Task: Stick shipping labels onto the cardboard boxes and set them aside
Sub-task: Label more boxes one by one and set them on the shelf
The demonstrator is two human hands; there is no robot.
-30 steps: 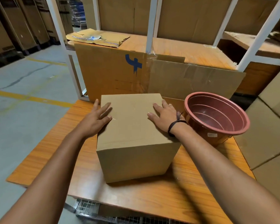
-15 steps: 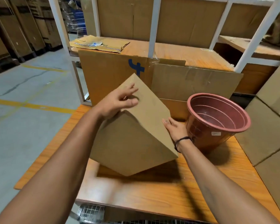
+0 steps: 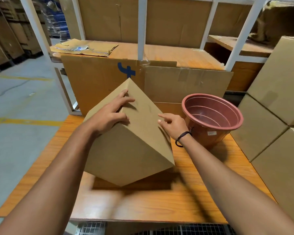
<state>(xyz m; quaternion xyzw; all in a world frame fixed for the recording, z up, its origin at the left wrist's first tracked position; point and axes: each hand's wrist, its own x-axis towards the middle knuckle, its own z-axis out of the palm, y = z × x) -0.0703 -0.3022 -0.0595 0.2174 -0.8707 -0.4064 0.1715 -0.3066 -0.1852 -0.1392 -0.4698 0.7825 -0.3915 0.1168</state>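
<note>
Tipped up from lying flat a second ago, the plain brown cardboard box (image 3: 131, 150) now balances on a lower corner on the orange wood-grain table (image 3: 159, 206), one ridge pointing up and away. Half a second back the right hand sat low against its right side; now the right hand (image 3: 173, 124) is higher, level with the sloping right face. Its index finger is stretched toward that face and the other fingers hang loosely curled, holding nothing; whether the fingertip touches the cardboard cannot be told. A black band (image 3: 182, 135) circles that wrist. The left hand (image 3: 109, 116) grips the box over its upper ridge, thumb on the near face and fingers bent across onto the far one. No label shows on the visible faces. Just right of the box stands a reddish-brown round plastic plant pot (image 3: 205, 141), leaning slightly. Behind, a large flattened cardboard sheet with a blue mark (image 3: 95, 82) leans against a white metal rack (image 3: 142, 28)
</note>
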